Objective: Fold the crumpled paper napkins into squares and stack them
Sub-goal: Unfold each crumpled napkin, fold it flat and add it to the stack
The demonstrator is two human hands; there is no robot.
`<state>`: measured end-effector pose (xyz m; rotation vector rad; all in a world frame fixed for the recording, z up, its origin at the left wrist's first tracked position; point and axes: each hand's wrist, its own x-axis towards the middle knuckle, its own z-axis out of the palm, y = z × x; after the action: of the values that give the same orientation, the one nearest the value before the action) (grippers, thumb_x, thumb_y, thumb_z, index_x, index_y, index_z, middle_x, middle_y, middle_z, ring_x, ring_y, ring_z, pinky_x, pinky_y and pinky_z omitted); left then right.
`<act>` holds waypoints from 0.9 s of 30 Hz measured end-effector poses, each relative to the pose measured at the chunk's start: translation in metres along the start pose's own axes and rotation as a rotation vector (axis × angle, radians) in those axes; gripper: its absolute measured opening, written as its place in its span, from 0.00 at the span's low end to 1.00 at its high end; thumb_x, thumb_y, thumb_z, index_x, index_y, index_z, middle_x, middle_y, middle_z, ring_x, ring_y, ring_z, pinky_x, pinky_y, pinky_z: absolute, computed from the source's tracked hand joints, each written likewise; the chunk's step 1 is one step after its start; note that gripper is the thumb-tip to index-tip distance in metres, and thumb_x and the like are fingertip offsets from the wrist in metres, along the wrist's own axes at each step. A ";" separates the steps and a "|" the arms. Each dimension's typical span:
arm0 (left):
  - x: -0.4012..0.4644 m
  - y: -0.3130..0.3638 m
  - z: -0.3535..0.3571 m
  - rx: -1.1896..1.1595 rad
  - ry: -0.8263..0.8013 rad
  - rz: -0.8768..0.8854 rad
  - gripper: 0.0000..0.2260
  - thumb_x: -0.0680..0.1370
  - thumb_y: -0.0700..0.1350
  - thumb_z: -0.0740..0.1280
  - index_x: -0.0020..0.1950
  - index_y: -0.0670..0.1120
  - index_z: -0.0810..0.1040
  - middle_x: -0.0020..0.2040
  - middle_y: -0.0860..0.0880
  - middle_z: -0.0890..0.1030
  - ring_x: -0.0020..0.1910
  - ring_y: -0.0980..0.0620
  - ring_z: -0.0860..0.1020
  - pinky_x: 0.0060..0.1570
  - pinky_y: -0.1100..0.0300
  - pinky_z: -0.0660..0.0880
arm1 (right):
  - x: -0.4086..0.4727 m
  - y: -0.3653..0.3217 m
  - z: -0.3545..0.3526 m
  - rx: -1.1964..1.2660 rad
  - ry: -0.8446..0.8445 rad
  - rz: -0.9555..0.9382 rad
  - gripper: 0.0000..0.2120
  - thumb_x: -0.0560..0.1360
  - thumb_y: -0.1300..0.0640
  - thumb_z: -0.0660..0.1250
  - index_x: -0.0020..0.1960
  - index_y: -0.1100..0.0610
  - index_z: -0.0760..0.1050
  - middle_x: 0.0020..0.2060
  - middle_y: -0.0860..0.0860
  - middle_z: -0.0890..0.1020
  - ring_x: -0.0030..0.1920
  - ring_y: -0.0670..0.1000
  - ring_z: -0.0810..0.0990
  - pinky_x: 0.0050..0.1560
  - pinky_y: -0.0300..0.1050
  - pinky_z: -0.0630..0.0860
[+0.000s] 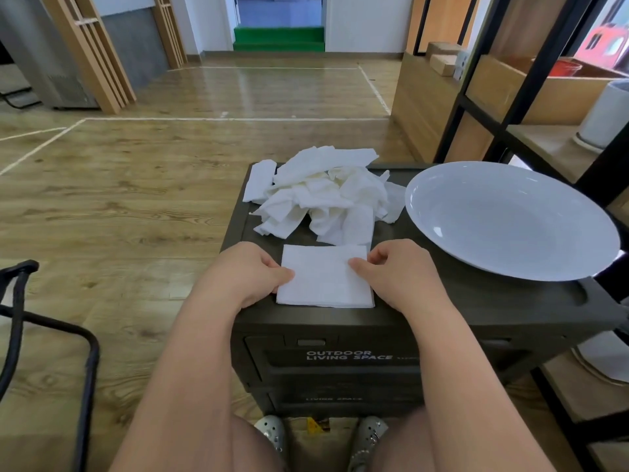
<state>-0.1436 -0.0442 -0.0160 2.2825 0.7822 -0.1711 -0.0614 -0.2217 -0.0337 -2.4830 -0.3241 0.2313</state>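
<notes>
With left hand (253, 272) and right hand (396, 267) pinching the napkin (325, 279) edges at 9 and 3 o'clock, fold evenly, matching corners, then press the crease flat on the desk (476, 301).

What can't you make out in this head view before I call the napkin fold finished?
- Flat napkin: layer count and its side edges, covered by the left hand and right hand.
- Each grip: the fingertips curl out of sight, so pinching or pressing is unclear.
- Crumpled pile: number of napkins, since they overlap.
- Plate: right rim cut by a dark shelf post.
</notes>
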 end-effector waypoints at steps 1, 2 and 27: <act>0.000 0.000 0.000 0.006 0.001 -0.002 0.12 0.75 0.52 0.69 0.34 0.48 0.80 0.41 0.46 0.84 0.38 0.49 0.78 0.38 0.60 0.71 | 0.000 0.000 0.000 -0.003 0.000 0.005 0.14 0.75 0.47 0.67 0.45 0.59 0.79 0.40 0.53 0.81 0.34 0.44 0.73 0.31 0.34 0.64; 0.000 0.001 0.001 0.012 0.004 -0.007 0.12 0.75 0.52 0.69 0.34 0.48 0.80 0.41 0.46 0.84 0.38 0.49 0.78 0.38 0.61 0.71 | 0.000 -0.001 0.001 -0.006 0.000 0.009 0.14 0.74 0.47 0.67 0.45 0.59 0.79 0.40 0.53 0.81 0.34 0.44 0.73 0.32 0.34 0.65; 0.002 0.003 0.002 0.073 0.092 -0.047 0.10 0.74 0.49 0.70 0.33 0.49 0.78 0.34 0.51 0.83 0.35 0.53 0.80 0.37 0.61 0.75 | -0.003 -0.007 0.012 0.007 0.102 0.013 0.09 0.72 0.50 0.70 0.45 0.50 0.70 0.39 0.43 0.74 0.38 0.42 0.72 0.32 0.31 0.63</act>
<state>-0.1405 -0.0461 -0.0161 2.3562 0.8902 -0.1188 -0.0688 -0.2103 -0.0387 -2.4802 -0.2633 0.1103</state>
